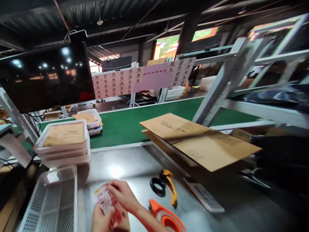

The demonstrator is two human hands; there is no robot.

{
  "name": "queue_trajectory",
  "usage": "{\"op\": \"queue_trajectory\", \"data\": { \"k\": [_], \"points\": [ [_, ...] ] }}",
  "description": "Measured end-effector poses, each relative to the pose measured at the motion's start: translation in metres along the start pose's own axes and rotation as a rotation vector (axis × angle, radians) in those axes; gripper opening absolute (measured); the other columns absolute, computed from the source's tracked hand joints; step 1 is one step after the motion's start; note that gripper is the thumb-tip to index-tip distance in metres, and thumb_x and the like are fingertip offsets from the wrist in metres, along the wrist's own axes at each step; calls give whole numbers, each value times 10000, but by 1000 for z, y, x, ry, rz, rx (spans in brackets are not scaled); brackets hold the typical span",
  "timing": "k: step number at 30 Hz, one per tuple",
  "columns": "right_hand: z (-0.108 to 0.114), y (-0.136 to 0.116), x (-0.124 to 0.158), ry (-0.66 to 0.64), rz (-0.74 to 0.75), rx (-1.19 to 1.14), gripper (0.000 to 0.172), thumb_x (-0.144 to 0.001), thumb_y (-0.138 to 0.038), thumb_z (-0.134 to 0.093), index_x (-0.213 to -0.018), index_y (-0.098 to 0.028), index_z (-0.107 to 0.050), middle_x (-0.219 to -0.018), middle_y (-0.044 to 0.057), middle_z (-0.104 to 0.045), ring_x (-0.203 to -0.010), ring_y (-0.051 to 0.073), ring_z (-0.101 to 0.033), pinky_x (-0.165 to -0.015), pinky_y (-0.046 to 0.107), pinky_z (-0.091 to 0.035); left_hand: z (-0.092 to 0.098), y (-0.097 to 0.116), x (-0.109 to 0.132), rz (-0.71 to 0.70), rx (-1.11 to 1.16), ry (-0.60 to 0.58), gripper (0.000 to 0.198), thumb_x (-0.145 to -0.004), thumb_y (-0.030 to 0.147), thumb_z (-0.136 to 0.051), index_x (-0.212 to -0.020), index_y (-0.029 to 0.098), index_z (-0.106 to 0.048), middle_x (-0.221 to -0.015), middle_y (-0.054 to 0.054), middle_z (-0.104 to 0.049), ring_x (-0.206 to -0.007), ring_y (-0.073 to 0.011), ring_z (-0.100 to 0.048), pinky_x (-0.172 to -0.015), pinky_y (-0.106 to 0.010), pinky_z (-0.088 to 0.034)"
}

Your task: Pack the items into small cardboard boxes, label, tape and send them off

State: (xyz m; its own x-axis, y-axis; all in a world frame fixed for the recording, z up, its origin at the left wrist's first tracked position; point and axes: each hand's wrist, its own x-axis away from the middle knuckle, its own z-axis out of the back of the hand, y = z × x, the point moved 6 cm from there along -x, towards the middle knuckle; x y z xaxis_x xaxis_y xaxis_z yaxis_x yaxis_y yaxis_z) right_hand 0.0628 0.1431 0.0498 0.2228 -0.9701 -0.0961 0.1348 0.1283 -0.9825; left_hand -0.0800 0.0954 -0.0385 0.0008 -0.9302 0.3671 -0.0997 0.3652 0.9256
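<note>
Near the bottom centre, both hands hold a small clear plastic packet [105, 197] with a printed label and reddish contents. My left hand [101, 217] grips its lower edge, thumb on top. My right hand [124, 195] pinches the upper right side. Beneath the packet a bit of brown cardboard [124, 223] shows, mostly hidden by the packet and hands. An orange tape dispenser [166, 214] lies by my right forearm. Beyond it are a yellow tape dispenser [171, 187] and a black tape roll [157, 187].
An open white basket [74, 196] stands at left, with stacked baskets [87, 151] behind it. Flat cardboard [193, 138] juts over the steel table [101, 167] at right, above a flat white device [205, 195]. A green conveyor [120, 125] crosses behind; a dark monitor [48, 77] hangs upper left.
</note>
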Motion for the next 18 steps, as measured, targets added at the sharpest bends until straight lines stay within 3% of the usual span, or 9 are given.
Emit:
{"op": "queue_trajectory", "data": {
  "k": [2, 4, 7, 9, 12, 15, 18],
  "points": [
    [7, -10, 6, -33, 5, 41, 269, -889, -390, -620, -798, -189, -773, -737, 30, -742, -676, 175, -642, -667, 294, -525, -8, 23, 15, -200, 46, 86, 600, -577, 542, -921, -1047, 207, -756, -1069, -155, -807, -1033, -348, -765, -944, -440, -621],
    [13, -12, 17, -89, -5, 52, 262, -892, -380, -629, -761, -189, -753, -708, 11, -719, -654, 157, -620, -636, 271, -497, -5, 49, 28, -348, -9, 146, 603, -689, 574, -863, -1141, 189, -754, -1109, -138, -795, -1002, -293, -757, -877, -392, -629],
    [14, -9, 33, -190, -30, 54, 287, -911, -399, -645, -752, -184, -752, -720, 11, -732, -672, 159, -643, -642, 267, -507, -8, 73, 37, -432, -159, 24, 391, -820, 521, -796, -1001, 174, -810, -987, -106, -800, -906, -238, -740, -804, -323, -604],
    [15, -9, 41, -180, -10, 73, 264, -924, -407, -658, -846, -183, -774, -788, 27, -772, -719, 175, -684, -674, 281, -539, -13, 75, 40, -417, -159, -16, 310, -857, 469, -771, -917, 170, -825, -895, -87, -801, -842, -214, -733, -794, -303, -593],
    [20, -13, 51, -89, 99, 131, 208, -958, -369, -650, -999, -195, -756, -864, 44, -793, -764, 190, -729, -718, 302, -583, -19, 66, 41, -343, -60, 32, 296, -829, 447, -794, -901, 162, -830, -864, -82, -818, -793, -207, -735, -767, -295, -594],
    [27, -25, 61, -23, 341, 270, 161, -1005, -293, -596, -1036, -210, -731, -938, 67, -787, -823, 198, -744, -765, 316, -607, -27, 59, 45, -311, -33, 29, 315, -790, 457, -829, -894, 160, -839, -861, -85, -833, -791, -213, -746, -766, -293, -593],
    [30, -35, 73, -24, 588, 449, 225, -1057, -227, -513, -1091, -215, -735, -1016, 90, -795, -902, 204, -750, -799, 314, -608, -33, 58, 50, -296, -63, -4, 329, -784, 471, -832, -889, 159, -849, -852, -85, -837, -777, -214, -748, -769, -295, -587]
  ]
}}
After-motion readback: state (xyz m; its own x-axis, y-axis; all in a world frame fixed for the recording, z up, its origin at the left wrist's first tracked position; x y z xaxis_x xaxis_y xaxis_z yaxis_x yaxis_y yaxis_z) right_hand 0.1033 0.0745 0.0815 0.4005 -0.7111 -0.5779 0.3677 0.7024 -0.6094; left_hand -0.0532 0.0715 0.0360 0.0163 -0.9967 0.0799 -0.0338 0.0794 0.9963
